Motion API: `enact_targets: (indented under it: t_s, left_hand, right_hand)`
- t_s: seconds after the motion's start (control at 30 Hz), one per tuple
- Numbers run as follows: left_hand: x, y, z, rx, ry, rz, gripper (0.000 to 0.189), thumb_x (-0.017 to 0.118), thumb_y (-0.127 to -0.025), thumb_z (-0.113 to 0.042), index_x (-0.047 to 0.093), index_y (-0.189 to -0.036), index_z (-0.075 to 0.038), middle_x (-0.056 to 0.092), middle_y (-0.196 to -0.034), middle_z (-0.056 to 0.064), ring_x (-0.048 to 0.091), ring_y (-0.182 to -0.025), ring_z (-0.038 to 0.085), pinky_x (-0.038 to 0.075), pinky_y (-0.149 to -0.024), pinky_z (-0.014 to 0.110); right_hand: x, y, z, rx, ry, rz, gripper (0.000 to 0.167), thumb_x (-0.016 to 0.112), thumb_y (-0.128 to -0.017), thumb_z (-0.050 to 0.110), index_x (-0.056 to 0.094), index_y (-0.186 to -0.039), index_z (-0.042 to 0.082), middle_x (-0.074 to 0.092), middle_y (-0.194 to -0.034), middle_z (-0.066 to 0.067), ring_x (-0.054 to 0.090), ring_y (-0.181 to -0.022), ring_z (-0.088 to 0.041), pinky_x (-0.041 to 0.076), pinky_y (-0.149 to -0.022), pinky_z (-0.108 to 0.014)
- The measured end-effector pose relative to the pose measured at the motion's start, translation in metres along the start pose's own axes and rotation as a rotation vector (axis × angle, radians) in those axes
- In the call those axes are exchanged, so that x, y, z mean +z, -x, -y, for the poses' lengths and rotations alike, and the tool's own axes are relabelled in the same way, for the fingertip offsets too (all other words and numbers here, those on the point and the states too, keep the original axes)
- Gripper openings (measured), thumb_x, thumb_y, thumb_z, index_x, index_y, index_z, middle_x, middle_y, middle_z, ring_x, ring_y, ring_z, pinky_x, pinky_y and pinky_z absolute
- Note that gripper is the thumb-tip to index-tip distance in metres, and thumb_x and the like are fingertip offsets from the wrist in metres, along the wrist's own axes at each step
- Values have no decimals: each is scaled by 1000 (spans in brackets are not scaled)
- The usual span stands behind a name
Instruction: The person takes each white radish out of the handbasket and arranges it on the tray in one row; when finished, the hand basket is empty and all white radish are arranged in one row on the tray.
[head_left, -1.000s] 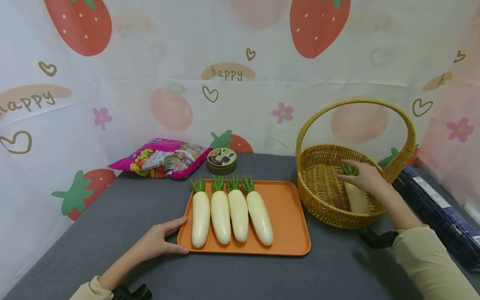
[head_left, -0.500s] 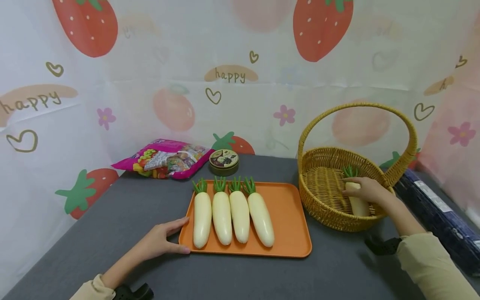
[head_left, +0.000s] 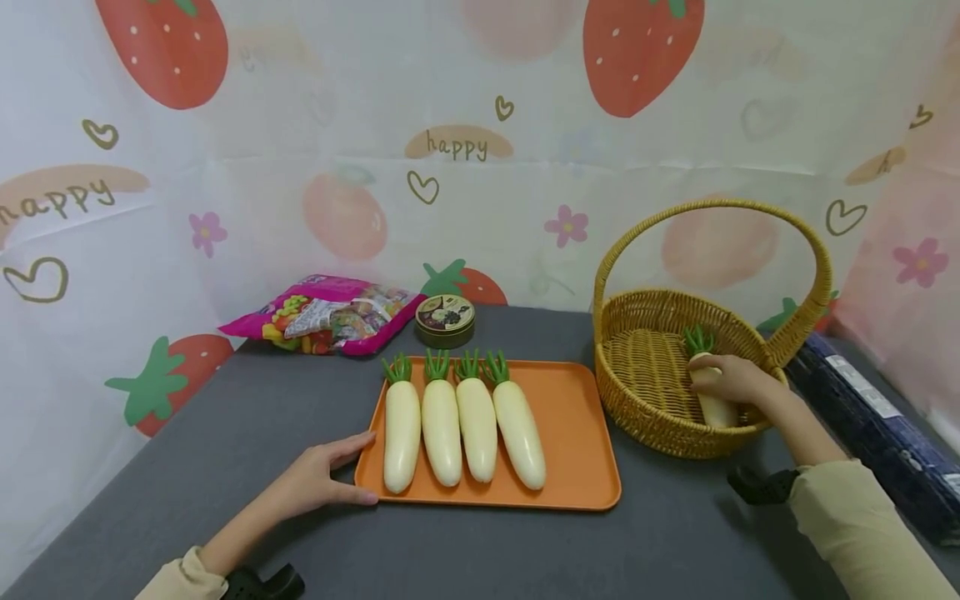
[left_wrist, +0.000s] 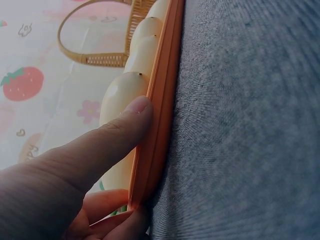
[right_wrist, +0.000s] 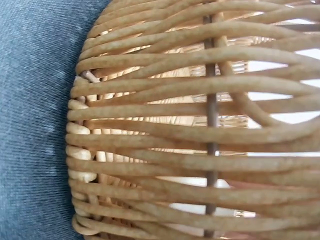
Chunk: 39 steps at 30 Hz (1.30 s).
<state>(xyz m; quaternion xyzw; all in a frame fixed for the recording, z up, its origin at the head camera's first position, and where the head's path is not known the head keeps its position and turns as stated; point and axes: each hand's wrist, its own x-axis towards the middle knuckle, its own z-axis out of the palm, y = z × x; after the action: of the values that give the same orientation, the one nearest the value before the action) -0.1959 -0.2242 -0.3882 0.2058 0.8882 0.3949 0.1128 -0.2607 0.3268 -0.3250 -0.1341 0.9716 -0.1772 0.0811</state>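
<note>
An orange tray (head_left: pixel 577 450) bears several white radishes (head_left: pixel 441 433) with green tops, side by side on its left part. My left hand (head_left: pixel 315 479) holds the tray's near left corner, thumb (left_wrist: pixel 131 117) along the front rim and fingers at the left side. Inside the wicker basket (head_left: pixel 645 417) on the right leans another white radish (head_left: pixel 716 410), its green top up. My right hand (head_left: pixel 731 379) reaches over the basket's rim and grips this radish around its upper part. In the right wrist view the basket's woven wall (right_wrist: pixel 200 135) hides that hand.
A pink snack bag (head_left: pixel 330 317) and a round tin (head_left: pixel 445 321) stand behind the tray. Right of the basket lies a dark blue long package (head_left: pixel 873 433). The basket's tall handle (head_left: pixel 712 202) arches above the right hand. A printed curtain (head_left: pixel 480 217) closes off the back.
My right hand has moved down from the radish's green top to its white body, and its fingers have closed round it. The left hand and the tray stay put.
</note>
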Motion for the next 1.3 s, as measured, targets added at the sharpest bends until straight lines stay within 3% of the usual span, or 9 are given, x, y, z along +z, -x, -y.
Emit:
enact_targets:
  t_s: [0.27, 0.57, 0.77, 0.87, 1.3]
  left_hand:
    - [-1, 0, 0, 11, 0, 3, 83, 75, -70, -35, 38, -133, 6, 37, -132, 25, 37, -120, 36, 32, -94, 47]
    - [0, 0, 0, 1, 3, 11, 83, 75, -71, -35, 38, -133, 6, 37, -132, 25, 37, -119, 36, 32, -94, 48]
    - [-1, 1, -3, -2, 3, 10, 83, 75, -71, -35, 38, -133, 6, 37, -132, 25, 38, -119, 36, 32, -94, 47]
    - [-2, 1, -3, -2, 5, 5, 83, 75, -71, -35, 38, -133, 6, 37, -132, 25, 38, -119, 35, 33, -94, 47]
    - [-1, 0, -3, -6, 10, 3, 84, 76, -70, -35, 39, -132, 6, 38, -132, 25, 39, -119, 35, 34, -93, 45]
  right_hand:
    - [-2, 2, -1, 8, -13, -2, 43, 50, -92, 20, 47, -121, -11, 39, -118, -40, 42, -99, -53, 42, -72, -53]
    - [2, 7, 7, 43, -109, -94, 52, 48, -93, 30, 41, -127, -9, 33, -122, -42, 39, -101, -55, 41, -73, -55]
    - [-3, 9, 19, 73, -256, -141, 59, 49, -92, 36, 37, -133, -5, 28, -125, -41, 53, -83, -37, 47, -55, -37]
    - [-7, 11, 27, 62, -305, -169, 60, 51, -91, 37, 38, -134, -3, 30, -125, -39, 55, -77, -29, 49, -54, -37]
    - [-18, 30, 64, -2, -326, -257, 57, 52, -89, 41, 42, -135, 8, 39, -123, -29, 52, -64, -23, 47, -50, -33]
